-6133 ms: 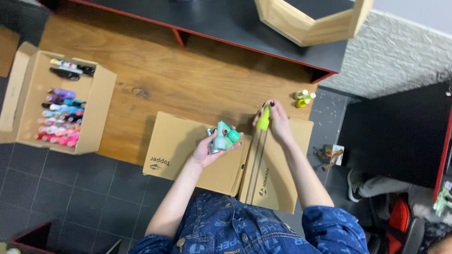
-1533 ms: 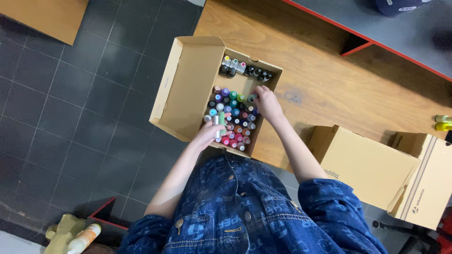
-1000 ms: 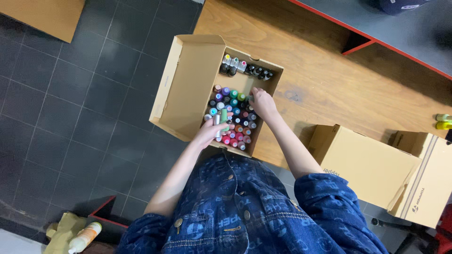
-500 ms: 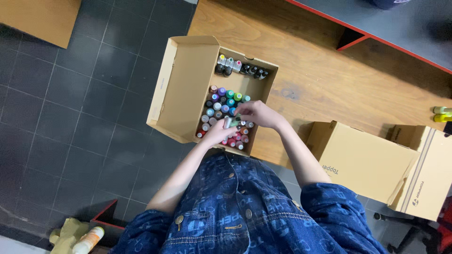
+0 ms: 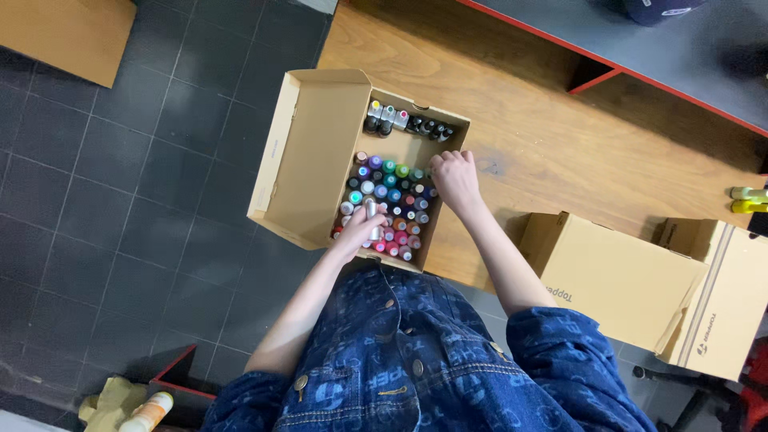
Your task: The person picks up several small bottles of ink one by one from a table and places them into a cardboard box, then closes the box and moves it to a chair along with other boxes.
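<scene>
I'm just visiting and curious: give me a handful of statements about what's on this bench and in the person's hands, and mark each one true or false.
1. The open cardboard box holds many small bottles with coloured caps. True.
2. The left hand holds a grey bottle. True.
3. The right hand rests on the closed cardboard boxes. False: it is at the open box's far-right edge, over the bottles.
4. The open box stands on the tiled floor. False: it sits on the wooden bench, overhanging the edge.
5. Two yellow-green bottles lie at the bench's right end. True.
</scene>
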